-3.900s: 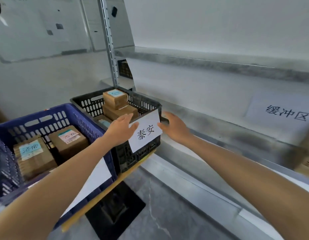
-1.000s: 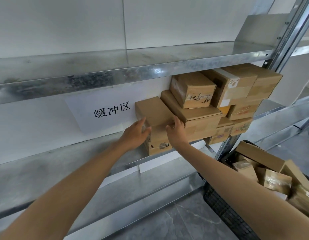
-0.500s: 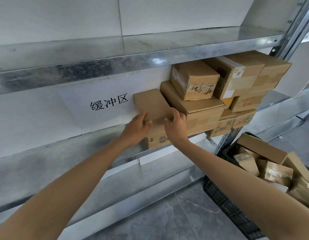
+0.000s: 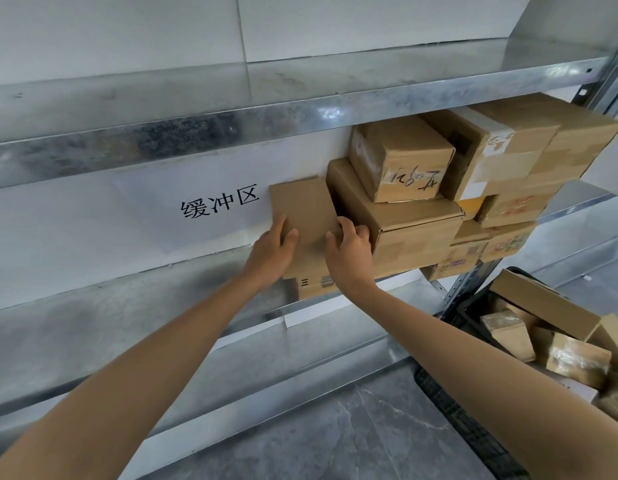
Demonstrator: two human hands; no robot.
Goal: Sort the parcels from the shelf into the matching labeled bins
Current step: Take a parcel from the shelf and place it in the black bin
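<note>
A small cardboard parcel point(image 4: 304, 209) stands on the metal shelf point(image 4: 134, 310), at the left end of a stack of parcels point(image 4: 418, 226). My left hand point(image 4: 271, 252) grips its left side, fingers curled over the top edge. My right hand point(image 4: 349, 252) grips its right side, fingers wedged between it and the larger box beside it. The parcel's front lower face shows a barcode label under my wrists. No labeled bins are in view.
A white sheet with black characters point(image 4: 210, 209) hangs on the wall behind the shelf. An upper shelf point(image 4: 266, 119) runs just above the stack. A black crate point(image 4: 473, 420) with several loose parcels sits on the floor at the lower right.
Earlier my hands were at the black bin's label; the view then turned to the shelf. In the last second both hands settled tighter on the small parcel, which has barely shifted.
</note>
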